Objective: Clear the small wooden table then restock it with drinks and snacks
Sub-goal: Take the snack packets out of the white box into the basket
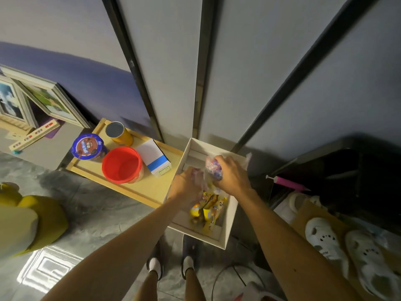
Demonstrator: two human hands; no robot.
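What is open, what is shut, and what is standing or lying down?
white box: open at the top, snacks inside.
yellow packets: lying in the white box.
clear bag: gripped over the box by left hand and right hand.
blue snack cup: upright, lid sealed.
yellow can: upright, lid on.
red tub: upright; open or lidded, cannot tell.
blue-and-white carton: closed, lying flat.

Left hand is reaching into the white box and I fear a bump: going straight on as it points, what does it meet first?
Likely the crinkly packet that the right hand grips, right ahead of the left hand; depth is unclear.
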